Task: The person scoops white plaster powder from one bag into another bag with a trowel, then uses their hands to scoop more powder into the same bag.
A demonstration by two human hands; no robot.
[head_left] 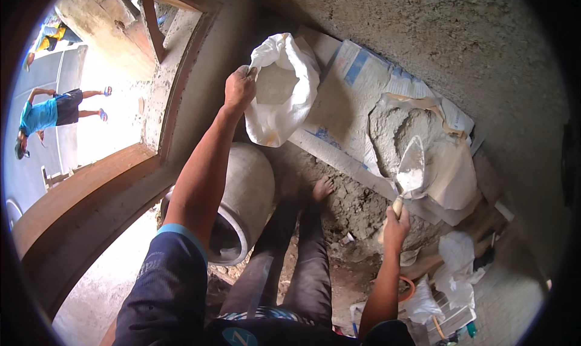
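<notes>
My left hand [241,87] is closed on the rim of a white woven sack [284,119], pulling its mouth wide; pale grey powder shows inside. Over to the right, my right hand [395,228] grips the wooden handle of a trowel [411,170], whose pointed blade carries some light powder. The blade is over a torn-open paper cement bag [451,182], beside the grey powder [402,125] heaped in its opening. The bag lies on its side, with blue print on its paper. Fingers of my right hand wrap fully round the handle.
A large rounded clay-coloured jar [249,182] lies by my left leg. Rubble [351,219] covers the ground near my bare foot. White plastic bags [457,267] and a white rack sit at lower right. Beyond the wooden frame [91,185], a person in blue [45,113] stands outside.
</notes>
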